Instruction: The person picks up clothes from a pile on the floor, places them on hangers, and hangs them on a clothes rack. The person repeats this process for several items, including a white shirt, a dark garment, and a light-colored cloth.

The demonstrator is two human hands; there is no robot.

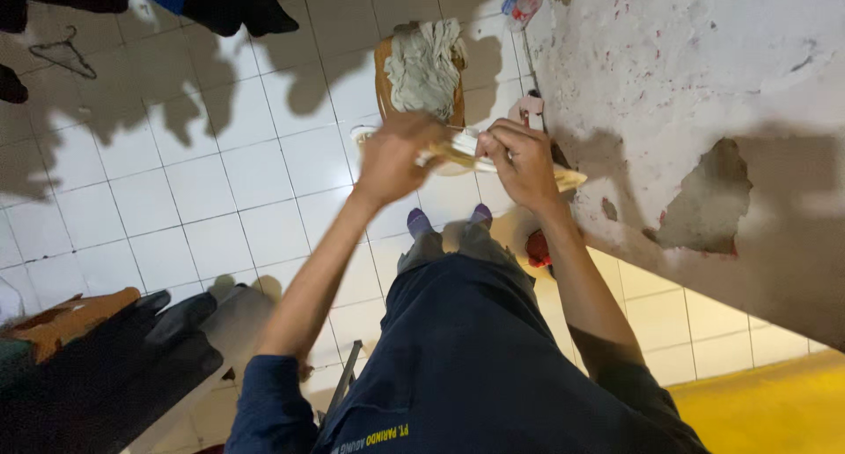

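The person's left hand [393, 155] and right hand [521, 159] meet over the tiled floor [202, 190]; each is closed on 1 end of a pale, yellowish strip [458, 155], blurred, so its kind cannot be told. The strip's long axis runs side to side between the 2 hands, roughly level, so neither hand is nearer than the other; it hangs in the air in front of the knees. Beyond it a grey rag [425, 65] lies on a brown stand [384, 84]; the flaking wall [687, 93] stands just to the right.
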